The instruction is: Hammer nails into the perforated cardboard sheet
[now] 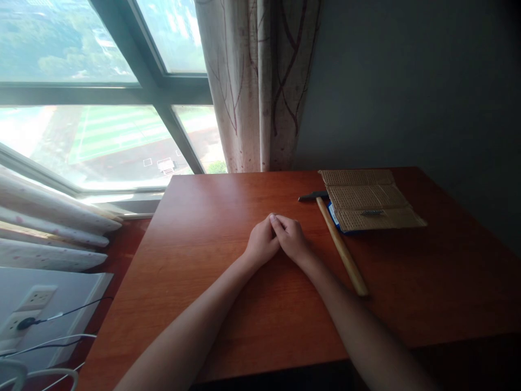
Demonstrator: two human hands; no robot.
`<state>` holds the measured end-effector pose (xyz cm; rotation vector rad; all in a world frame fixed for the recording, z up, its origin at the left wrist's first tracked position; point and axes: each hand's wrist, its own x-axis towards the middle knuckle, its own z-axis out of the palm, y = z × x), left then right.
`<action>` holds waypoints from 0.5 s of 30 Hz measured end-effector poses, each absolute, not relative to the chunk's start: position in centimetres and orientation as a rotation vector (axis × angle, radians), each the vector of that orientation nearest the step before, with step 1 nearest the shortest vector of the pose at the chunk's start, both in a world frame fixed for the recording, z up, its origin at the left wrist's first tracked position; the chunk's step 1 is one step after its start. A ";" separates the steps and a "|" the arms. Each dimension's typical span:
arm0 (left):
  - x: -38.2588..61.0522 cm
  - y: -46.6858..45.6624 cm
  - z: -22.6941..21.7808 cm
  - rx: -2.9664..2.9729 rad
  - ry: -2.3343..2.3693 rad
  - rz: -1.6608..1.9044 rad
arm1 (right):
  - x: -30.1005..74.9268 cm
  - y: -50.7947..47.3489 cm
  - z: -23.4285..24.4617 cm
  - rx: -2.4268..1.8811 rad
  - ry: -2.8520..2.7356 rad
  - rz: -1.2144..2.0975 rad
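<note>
My left hand and my right hand are brought together over the middle of the wooden table. Their fingers are curled in and the thumbs meet at the top; no object shows between them, though the palms are hidden. To the right of my right hand lies a hammer, its pale wooden handle pointing toward me and its dark head at the far end. Beside it is a piece of brown corrugated cardboard on top of something blue. A few small metal pieces, like nails, rest on the cardboard.
The reddish-brown table stands against a grey wall. A patterned curtain and a window are behind it on the left. At lower left, a plug and cables hang by a wall socket.
</note>
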<state>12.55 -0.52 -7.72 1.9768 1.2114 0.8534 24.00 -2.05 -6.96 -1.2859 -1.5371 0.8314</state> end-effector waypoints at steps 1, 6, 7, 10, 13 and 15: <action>12.6 -0.5 -7.7 1.978 1.211 0.857 | 24.0 -2.0 -7.0 -1.281 -1.536 0.834; 12.6 -0.5 -7.7 1.967 1.219 0.853 | 24.0 -2.0 -7.0 -1.291 -1.535 0.830; 12.6 -0.5 -7.7 1.964 1.221 0.851 | 24.0 -2.0 -7.0 -1.292 -1.537 0.829; 12.6 -0.5 -7.7 1.962 1.220 0.850 | 24.0 -2.0 -7.0 -1.292 -1.540 0.827; 12.5 -0.5 -7.7 1.959 1.210 0.851 | 24.0 -2.0 -7.0 -1.285 -1.540 0.827; 12.5 -0.5 -7.7 1.955 1.204 0.853 | 24.0 -2.0 -7.0 -1.285 -1.543 0.828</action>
